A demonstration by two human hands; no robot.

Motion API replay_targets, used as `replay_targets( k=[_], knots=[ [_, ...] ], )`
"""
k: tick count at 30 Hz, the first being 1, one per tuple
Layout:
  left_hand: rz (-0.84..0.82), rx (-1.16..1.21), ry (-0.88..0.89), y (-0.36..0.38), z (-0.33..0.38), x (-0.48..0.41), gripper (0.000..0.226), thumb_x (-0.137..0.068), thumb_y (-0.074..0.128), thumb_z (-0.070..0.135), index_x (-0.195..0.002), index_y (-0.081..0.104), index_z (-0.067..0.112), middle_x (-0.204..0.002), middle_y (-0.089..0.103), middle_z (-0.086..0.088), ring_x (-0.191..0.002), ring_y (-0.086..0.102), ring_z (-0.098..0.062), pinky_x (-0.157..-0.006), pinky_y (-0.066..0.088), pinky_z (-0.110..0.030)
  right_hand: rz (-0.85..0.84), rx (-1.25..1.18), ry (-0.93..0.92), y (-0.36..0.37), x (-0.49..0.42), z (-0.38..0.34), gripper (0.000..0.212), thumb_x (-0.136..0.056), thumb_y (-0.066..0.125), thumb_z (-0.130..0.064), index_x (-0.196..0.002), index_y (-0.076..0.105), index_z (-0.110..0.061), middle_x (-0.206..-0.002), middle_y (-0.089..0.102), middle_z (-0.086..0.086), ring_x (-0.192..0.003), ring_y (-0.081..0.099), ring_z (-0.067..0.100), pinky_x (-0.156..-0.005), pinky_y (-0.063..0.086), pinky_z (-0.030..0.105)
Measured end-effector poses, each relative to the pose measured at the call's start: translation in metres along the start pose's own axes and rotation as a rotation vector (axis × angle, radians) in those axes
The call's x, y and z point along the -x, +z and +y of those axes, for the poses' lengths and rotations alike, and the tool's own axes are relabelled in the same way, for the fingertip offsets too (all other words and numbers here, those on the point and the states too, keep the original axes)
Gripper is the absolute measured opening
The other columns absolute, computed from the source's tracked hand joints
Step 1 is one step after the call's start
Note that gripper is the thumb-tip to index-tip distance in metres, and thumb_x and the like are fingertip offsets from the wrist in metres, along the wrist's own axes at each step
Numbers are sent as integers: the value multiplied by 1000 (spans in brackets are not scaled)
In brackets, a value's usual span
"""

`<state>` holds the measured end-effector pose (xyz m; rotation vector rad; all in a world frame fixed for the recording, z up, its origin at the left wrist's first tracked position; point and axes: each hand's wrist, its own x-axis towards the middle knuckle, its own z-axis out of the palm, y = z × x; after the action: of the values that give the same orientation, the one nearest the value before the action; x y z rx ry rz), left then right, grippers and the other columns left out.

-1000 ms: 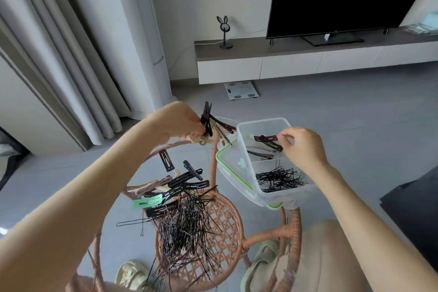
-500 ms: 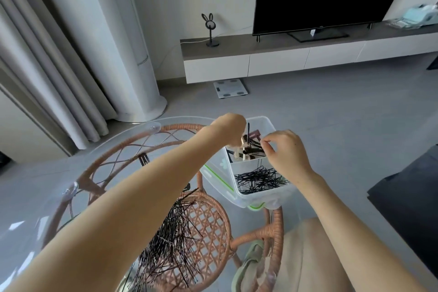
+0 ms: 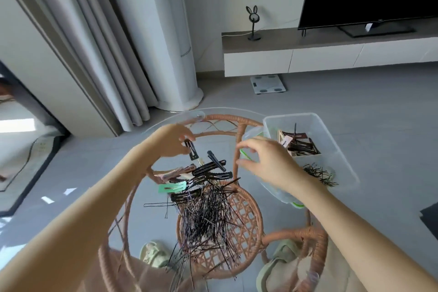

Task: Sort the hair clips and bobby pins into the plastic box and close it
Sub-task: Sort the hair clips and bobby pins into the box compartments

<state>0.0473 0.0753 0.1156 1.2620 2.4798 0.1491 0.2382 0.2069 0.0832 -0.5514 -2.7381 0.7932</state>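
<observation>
A clear plastic box stands on the right of the glass table. Its far compartment holds brown hair clips, and its near one holds black bobby pins. The green-sealed lid lies under the box. My left hand pinches a black snap clip just above the pile of hair clips, which includes a green clip. A heap of bobby pins lies nearer me. My right hand hovers by the box's left edge with fingers loosely spread, holding nothing.
The round glass top sits on a rattan frame with a woven lower shelf. My slippered feet are beneath. A floor scale, a white column unit, curtains, a TV console and a bunny-eared stand lie beyond.
My left hand left its bunch of clips in the box, swung back left to the pile and took one black clip. My right hand moved left off the box. The view turned left.
</observation>
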Motion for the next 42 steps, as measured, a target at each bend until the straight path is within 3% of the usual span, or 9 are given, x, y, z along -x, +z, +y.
replay_targets(
  k=[6, 11, 15, 17, 21, 25, 30, 36, 42],
  knots=[
    [-81, 9, -125, 40, -49, 21, 55, -80, 68, 34, -130, 50, 19, -131, 55, -8, -108, 61, -24, -94, 51, -35, -241, 161, 104, 66, -45, -19, 60, -79, 67, -33, -131, 42, -14, -128, 53, 11, -114, 51, 29, -94, 45, 40],
    [11, 45, -116, 56, -53, 15, 36, -82, 67, 31, -112, 63, 14, -113, 68, -4, -98, 65, -20, -87, 54, -33, -312, 126, 85, 80, -62, -26, 48, -79, 63, -7, -123, 47, -19, -122, 54, 8, -99, 54, 25, -84, 47, 35],
    [25, 17, -115, 56, -51, 12, 31, -84, 64, 28, -109, 64, 9, -108, 69, -8, -92, 66, -24, -78, 53, -31, -363, 50, 58, 79, -63, -25, 40, -79, 66, -11, -116, 54, -23, -127, 58, 5, -112, 53, 27, -93, 43, 40],
    [46, 7, -117, 54, -52, 11, 33, -84, 64, 29, -110, 65, 8, -108, 69, -9, -94, 65, -25, -77, 51, -30, -325, -3, 72, 75, -59, -25, 41, -81, 65, -9, -119, 56, -22, -127, 59, 6, -113, 54, 26, -97, 43, 42],
    [117, 116, -144, 41, -53, 17, 28, -82, 66, 26, -106, 70, 11, -96, 73, -10, -80, 70, -26, -74, 57, -33, -182, -127, 48, 57, -49, -30, 39, -83, 61, -4, -119, 57, -17, -118, 63, 9, -77, 57, 15, -85, 49, 35],
    [234, 270, -109, 19, -44, 22, 20, -79, 70, 23, -96, 74, 15, -84, 74, -8, -68, 67, -26, -63, 55, -30, 106, -64, 14, 22, -40, -24, 41, -78, 65, -3, -116, 60, -20, -111, 67, 5, -100, 61, 22, -88, 42, 29],
    [345, 378, 54, 2, -3, 19, 17, -76, 72, 19, -93, 75, 16, -70, 64, 2, -55, 52, -8, -53, 38, -15, 333, 228, 224, -47, -18, 32, 39, -77, 63, -3, -111, 63, -22, -105, 69, 6, -95, 61, 30, -79, 45, 33],
    [346, 395, 356, 4, 75, -7, 21, -77, 71, 20, -97, 74, 15, -96, 75, -5, -89, 67, -21, -74, 51, -27, -33, 254, 282, -46, -12, 87, 38, -84, 55, -5, -109, 65, -32, -110, 66, -2, -97, 58, 24, -75, 45, 33],
    [222, 276, 459, 24, 135, -48, 25, -81, 67, 20, -105, 72, 15, -108, 72, -3, -100, 64, -20, -80, 45, -22, 542, 20, 409, -53, 11, 105, 44, -77, 40, 13, -100, 68, -12, -102, 69, 13, -91, 61, 27, -74, 39, 25]
  ],
)
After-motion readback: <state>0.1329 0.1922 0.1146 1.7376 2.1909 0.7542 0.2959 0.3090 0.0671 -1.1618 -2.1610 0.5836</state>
